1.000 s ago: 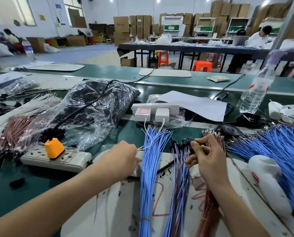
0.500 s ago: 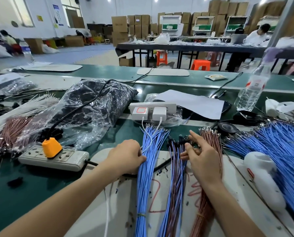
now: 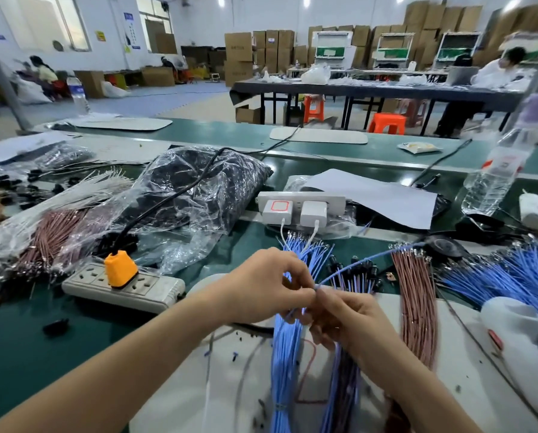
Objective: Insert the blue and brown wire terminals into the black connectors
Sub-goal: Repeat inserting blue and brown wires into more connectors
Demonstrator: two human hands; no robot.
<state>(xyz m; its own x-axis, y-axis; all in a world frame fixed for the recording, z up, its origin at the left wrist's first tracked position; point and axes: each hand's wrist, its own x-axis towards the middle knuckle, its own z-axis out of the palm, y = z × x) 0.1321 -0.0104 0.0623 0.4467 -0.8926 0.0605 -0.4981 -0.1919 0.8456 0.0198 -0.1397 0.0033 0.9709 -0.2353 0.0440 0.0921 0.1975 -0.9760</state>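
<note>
Both hands meet at centre frame: the left hand [image 3: 267, 284] and right hand [image 3: 347, 314] have curled fingertips pinched on a single blue wire [image 3: 386, 251], which arcs off toward the upper right. The blue wire bundle [image 3: 285, 354] lies beneath them. The brown wire bundle [image 3: 416, 307] sits just to the right, with black connectors [image 3: 371, 266] between the two bundles.

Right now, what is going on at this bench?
A person is assembling wires at a green bench. The left hand and the right hand meet above the blue wire bundle and together pinch a single blue wire, which arcs away to the right. A brown wire bundle lies to the right. Black connectors lie just beyond the hands; whether the fingers hold one cannot be seen.
</note>
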